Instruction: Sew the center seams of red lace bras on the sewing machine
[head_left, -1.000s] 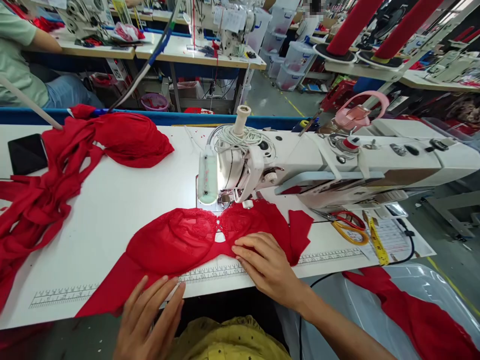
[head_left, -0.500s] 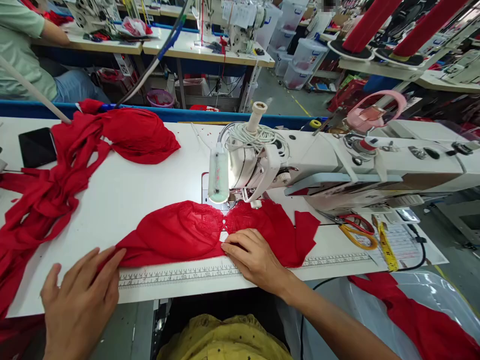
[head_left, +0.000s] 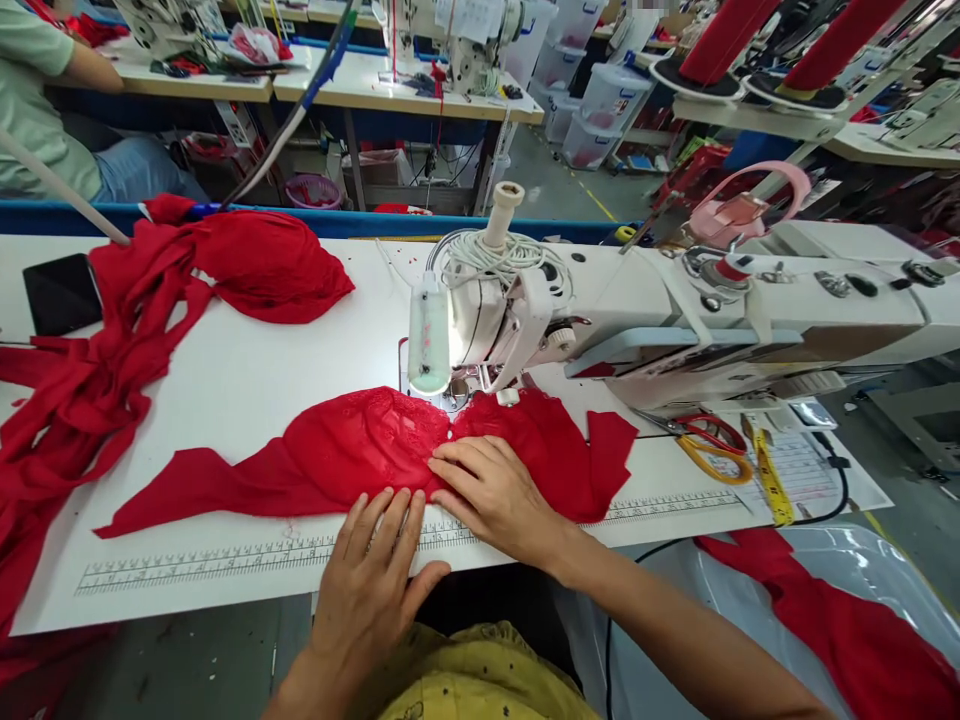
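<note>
A red lace bra piece (head_left: 352, 455) lies flat on the white table (head_left: 247, 380) in front of the sewing machine (head_left: 570, 310), its left wing stretched out to the left. My right hand (head_left: 491, 495) presses flat on the middle of the piece, just before the needle area. My left hand (head_left: 375, 570) rests flat beside it, fingers spread, on the lower edge of the fabric and the printed ruler strip (head_left: 225, 560). Neither hand grips anything.
A heap of red garments (head_left: 135, 330) and a dark phone (head_left: 61, 292) lie at the table's left. Scissors (head_left: 709, 450) and a yellow tape measure (head_left: 766, 480) sit at right. Red fabric (head_left: 840, 620) hangs in a clear bin. Another person (head_left: 45, 110) sits behind.
My left hand moved from the table's left edge to the centre next to my right hand. The garment's left wing now lies spread out flat.
</note>
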